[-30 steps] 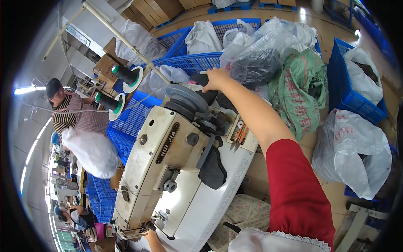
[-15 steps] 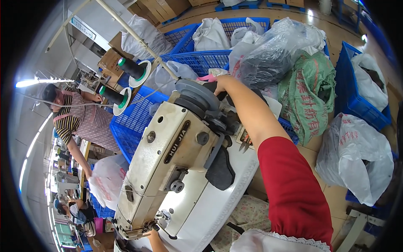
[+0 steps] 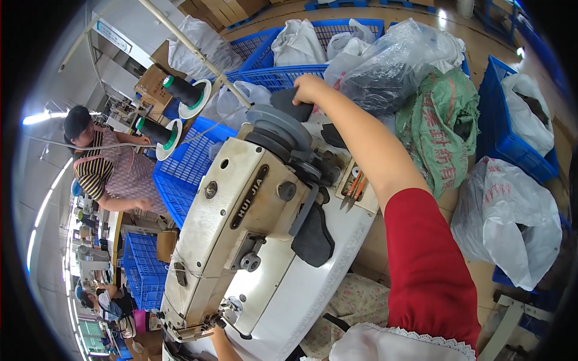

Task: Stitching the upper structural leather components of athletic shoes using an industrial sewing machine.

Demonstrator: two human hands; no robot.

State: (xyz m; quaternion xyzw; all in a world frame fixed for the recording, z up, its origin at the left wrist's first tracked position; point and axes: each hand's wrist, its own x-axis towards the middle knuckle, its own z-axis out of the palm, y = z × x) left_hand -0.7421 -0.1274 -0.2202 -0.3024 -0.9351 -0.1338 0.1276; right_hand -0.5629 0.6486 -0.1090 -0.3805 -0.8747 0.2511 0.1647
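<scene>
My right hand (image 3: 308, 90) is stretched to the far side of the sewing machine (image 3: 229, 198), pinching a dark grey fabric piece (image 3: 288, 103) beyond the handwheel. Another dark piece (image 3: 332, 135) lies on the table beneath my right forearm. One more dark, shoe-shaped piece (image 3: 313, 237) rests on the white table right of the machine arm. At the needle end, my left hand (image 3: 215, 332) is mostly hidden by the machine head; its grip does not show. Orange-handled scissors (image 3: 354, 191) lie in a small tray near the machine's right side.
Black thread cones (image 3: 183, 91) stand on the rack at left. Blue crates (image 3: 277, 78) with bagged goods sit behind the table. A green woven sack (image 3: 442, 129) and a white bag (image 3: 506, 222) are on the right. A co-worker (image 3: 114, 162) stands at far left.
My right hand has lifted a dark piece up and to the left from behind the handwheel. The co-worker's white bag is out of sight, exposing a blue crate. My left hand stays at the needle end.
</scene>
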